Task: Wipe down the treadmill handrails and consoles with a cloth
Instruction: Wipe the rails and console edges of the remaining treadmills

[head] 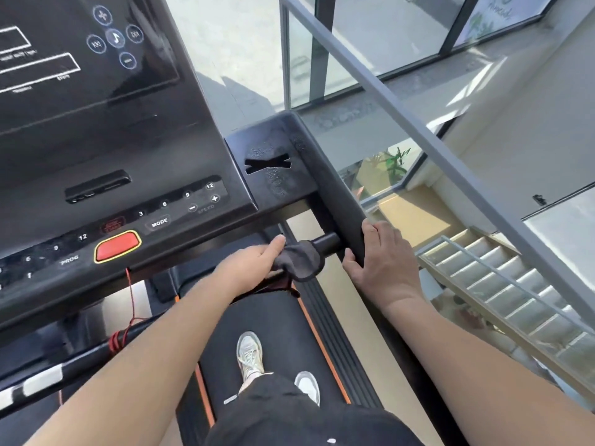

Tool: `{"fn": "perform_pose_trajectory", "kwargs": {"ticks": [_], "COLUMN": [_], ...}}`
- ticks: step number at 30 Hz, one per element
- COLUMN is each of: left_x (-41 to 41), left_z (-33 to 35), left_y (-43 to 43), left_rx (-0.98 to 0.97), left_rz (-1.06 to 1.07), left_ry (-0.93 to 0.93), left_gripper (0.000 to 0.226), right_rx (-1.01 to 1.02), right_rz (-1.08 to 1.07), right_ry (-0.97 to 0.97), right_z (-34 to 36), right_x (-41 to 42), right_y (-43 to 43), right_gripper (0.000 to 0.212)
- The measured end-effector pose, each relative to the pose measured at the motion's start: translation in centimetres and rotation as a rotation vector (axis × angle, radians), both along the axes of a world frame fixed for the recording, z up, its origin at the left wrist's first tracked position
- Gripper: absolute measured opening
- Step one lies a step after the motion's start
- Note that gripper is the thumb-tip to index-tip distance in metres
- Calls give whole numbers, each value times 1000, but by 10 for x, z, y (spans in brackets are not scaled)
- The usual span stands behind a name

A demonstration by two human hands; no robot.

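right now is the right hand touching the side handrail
Touching. The head view shows the right hand gripping the side handrail, fingers curled over it.

Head-worn camera (wide-angle), facing steeply down, close above console, belt below

L hand curled, gripping, R hand clamped

My two hands: left hand, right hand. One cloth. One console, one red button, five round media buttons. One handrail. My two shoes. One red cord.
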State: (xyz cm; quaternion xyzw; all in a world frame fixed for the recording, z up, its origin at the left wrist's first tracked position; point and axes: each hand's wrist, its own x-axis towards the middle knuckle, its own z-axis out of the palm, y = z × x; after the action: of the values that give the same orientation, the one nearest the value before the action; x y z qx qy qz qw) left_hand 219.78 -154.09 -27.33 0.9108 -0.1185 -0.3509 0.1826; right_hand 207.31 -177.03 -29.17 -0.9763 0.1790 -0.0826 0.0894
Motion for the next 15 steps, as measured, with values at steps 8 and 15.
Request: {"fn": "perform_pose_trajectory", "kwargs": {"ticks": [8,15], "left_x": [-65,-83], "left_z": [-15,-30], "left_y": [69,92], "left_rx": [88,179], "left_rz": [-180,-78], "left_ry": [-598,-697], "left_gripper": [55,60], "right_rx": [-75,-254], "right_rz": [14,360], "right_ry": [-9,-161], "right_z": [6,14], "right_x": [-2,-3], "right_y": [-1,16], "right_gripper": [62,46]}}
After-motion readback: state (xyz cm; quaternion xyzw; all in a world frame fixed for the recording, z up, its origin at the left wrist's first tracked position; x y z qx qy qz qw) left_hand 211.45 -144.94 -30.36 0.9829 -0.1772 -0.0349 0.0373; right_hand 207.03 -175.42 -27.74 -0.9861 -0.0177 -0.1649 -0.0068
